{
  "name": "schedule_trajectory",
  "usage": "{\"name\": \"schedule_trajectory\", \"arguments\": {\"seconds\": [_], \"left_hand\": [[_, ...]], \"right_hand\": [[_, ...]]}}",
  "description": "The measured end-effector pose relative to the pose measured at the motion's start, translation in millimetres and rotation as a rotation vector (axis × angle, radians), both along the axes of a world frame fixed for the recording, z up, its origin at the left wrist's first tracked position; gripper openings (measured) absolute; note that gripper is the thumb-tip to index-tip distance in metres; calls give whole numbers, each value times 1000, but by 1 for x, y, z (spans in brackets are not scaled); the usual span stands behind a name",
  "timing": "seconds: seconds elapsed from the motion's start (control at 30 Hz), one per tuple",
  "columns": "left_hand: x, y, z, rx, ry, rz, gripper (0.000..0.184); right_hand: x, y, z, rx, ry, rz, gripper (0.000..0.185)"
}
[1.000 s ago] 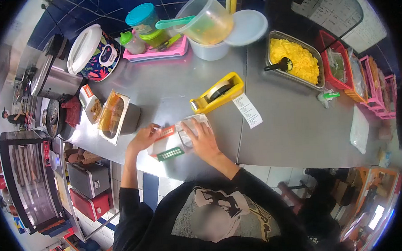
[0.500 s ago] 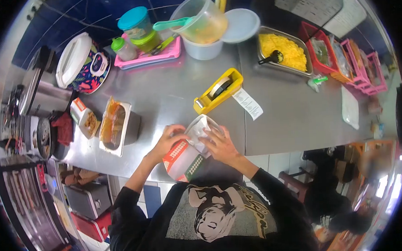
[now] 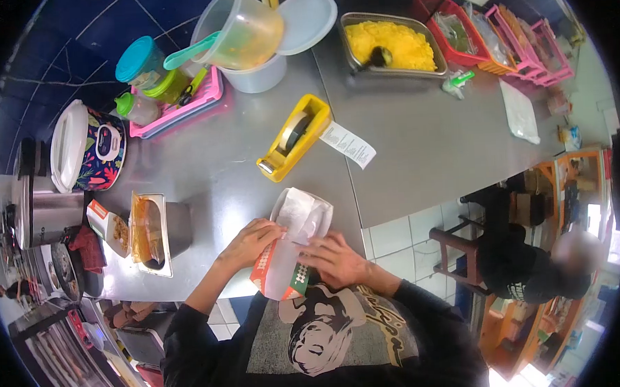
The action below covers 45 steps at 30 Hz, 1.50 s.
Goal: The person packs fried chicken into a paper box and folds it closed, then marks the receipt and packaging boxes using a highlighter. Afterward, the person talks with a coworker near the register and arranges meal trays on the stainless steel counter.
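At the table's front edge, a white paper box with red and green printed sides (image 3: 280, 267) is tilted, its open end away from me. White paper (image 3: 300, 213) lines that opening. My left hand (image 3: 252, 244) grips the box's left side near the rim, fingers bent over it. On the right side my right hand (image 3: 337, 260) presses against the box with curled fingers. Just beyond the box stands a yellow tape dispenser (image 3: 296, 137), with a printed paper slip (image 3: 349, 145) at its right.
A metal container (image 3: 170, 231) and a small food box (image 3: 109, 228) stand left. Behind are a patterned cooker (image 3: 90, 146), a pink tray (image 3: 182, 109), a plastic tub (image 3: 240, 30) and a pan of yellow food (image 3: 390, 45). A person (image 3: 534, 267) sits at right.
The box has turned more upright in view, its lined opening away from me, and both hands have shifted along its sides. The view has swung, bringing the seated person in more clearly.
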<state>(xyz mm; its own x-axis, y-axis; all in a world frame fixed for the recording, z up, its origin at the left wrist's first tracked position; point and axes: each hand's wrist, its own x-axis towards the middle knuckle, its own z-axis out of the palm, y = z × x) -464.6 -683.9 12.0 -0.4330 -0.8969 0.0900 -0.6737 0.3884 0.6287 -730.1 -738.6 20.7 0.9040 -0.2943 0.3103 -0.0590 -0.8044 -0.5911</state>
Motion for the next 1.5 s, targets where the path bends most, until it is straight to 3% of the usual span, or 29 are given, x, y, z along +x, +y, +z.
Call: {"name": "schedule_trajectory", "arguments": {"seconds": [0.23, 0.4, 0.5, 0.63, 0.7, 0.73, 0.8, 0.83, 0.9, 0.93, 0.97, 1.03, 1.07, 1.2, 1.27, 1.4, 1.5], "left_hand": [[-6, 14, -6, -62, -22, -16, 33], [-12, 25, -6, -49, 62, -31, 41], [-30, 11, 33, -4, 4, -60, 42], [-24, 14, 21, 5, -27, -93, 39], [-22, 22, 5, 141, 248, 108, 46], [-22, 25, 2, 139, 246, 106, 46], [-28, 32, 3, 17, 223, 454, 42], [-32, 31, 5, 19, 223, 453, 42], [-40, 30, 11, 242, 227, 729, 44], [-39, 28, 0, 337, 355, 787, 46], [-37, 25, -3, 337, 354, 788, 46], [-36, 10, 7, 688, 308, 775, 47], [-37, 11, 4, 545, 355, 751, 49], [-37, -10, 3, 368, 565, 615, 49], [-37, -21, 6, 432, 420, 579, 47], [-37, -36, 20, 513, 354, 540, 46], [-27, -38, 4, 403, 179, 413, 49]], "right_hand": [[-1, 11, -25, -22, -113, 14, 47], [-24, 18, -29, 17, -203, -212, 46], [-25, 23, -31, 23, -193, -269, 46], [-23, 22, -29, 5, -237, -319, 47], [-26, 24, -27, -10, -236, -360, 47], [-26, 26, -31, -12, -238, -361, 47], [-26, 32, -36, 105, -254, -602, 44], [-23, 32, -35, 107, -254, -604, 44], [-11, 31, -29, 446, -140, -862, 46], [-6, 26, -24, 605, -43, -926, 48], [-3, 19, -26, 606, -43, -925, 48], [1, 9, -37, 920, 92, -918, 52], [1, 13, -60, 988, -30, -911, 61], [-1, -3, -39, 984, 6, -834, 74], [2, -6, -55, 881, -136, -680, 81], [6, -23, -22, 751, -28, -611, 85], [8, -29, -26, 698, -48, -573, 71]]}}
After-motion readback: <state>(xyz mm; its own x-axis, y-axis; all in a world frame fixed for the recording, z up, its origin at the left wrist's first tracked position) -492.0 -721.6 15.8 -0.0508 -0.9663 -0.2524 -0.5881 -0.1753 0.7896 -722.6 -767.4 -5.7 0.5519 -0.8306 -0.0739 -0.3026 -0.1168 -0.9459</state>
